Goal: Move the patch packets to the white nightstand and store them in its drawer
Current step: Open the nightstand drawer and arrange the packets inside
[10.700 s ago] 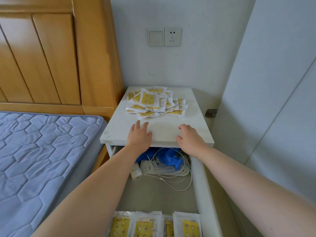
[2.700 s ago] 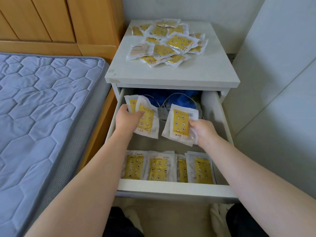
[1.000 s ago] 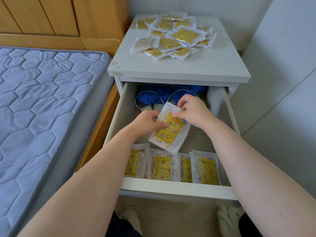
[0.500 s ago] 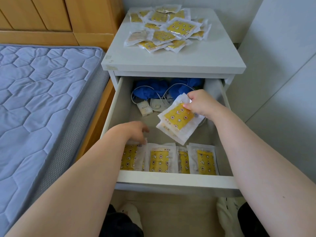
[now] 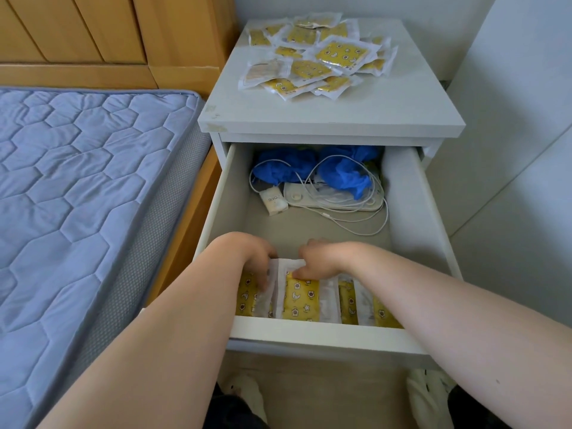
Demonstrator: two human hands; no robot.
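Over the open drawer [image 5: 325, 332], the left hand [image 5: 257, 261] is curling its fingers around the packets [image 5: 301, 300] lined along the front, and the right hand [image 5: 318, 261] is pinching their top edge. A pile [image 5: 318, 57] (loose, overlapping) is lying further back on the tabletop [image 5: 334, 116].

The drawer [image 5: 408, 212] of the white nightstand [image 5: 334, 116] stands open. At its six o'clock end, the left hand [image 5: 253, 258] and right hand [image 5: 318, 258] curl their fingers [image 5: 301, 274] over patch packets [image 5: 301, 300] in the front row. At its twelve o'clock end lie blue cloth [image 5: 343, 174] and a white cable [image 5: 371, 226]. A heap of packets [image 5: 315, 57] lies on the top.
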